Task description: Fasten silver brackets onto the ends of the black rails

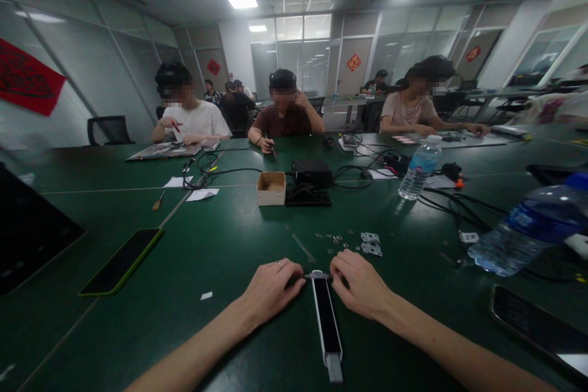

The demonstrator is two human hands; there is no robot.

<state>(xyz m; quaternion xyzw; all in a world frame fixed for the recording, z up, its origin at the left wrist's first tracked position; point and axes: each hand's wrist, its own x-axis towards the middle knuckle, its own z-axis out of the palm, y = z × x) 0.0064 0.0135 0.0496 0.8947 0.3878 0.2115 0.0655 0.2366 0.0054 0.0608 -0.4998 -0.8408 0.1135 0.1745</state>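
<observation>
A long, narrow bar-shaped device lies on the green table, with a black face, a white edge and a silvery block at its near end. Across its far end runs a thin grey rod-like piece. My left hand pinches the left end of this piece, a ring on one finger. My right hand is closed at its right end, the fingertips partly hidden. Just beyond my right hand lie two small metal plates and several tiny rings. A thin clear strip rests farther off.
Left are a green-edged phone, a dark screen and a small brush. Ahead stand an open box and a black device. Two water bottles, cables and another phone are right. Co-workers sit opposite.
</observation>
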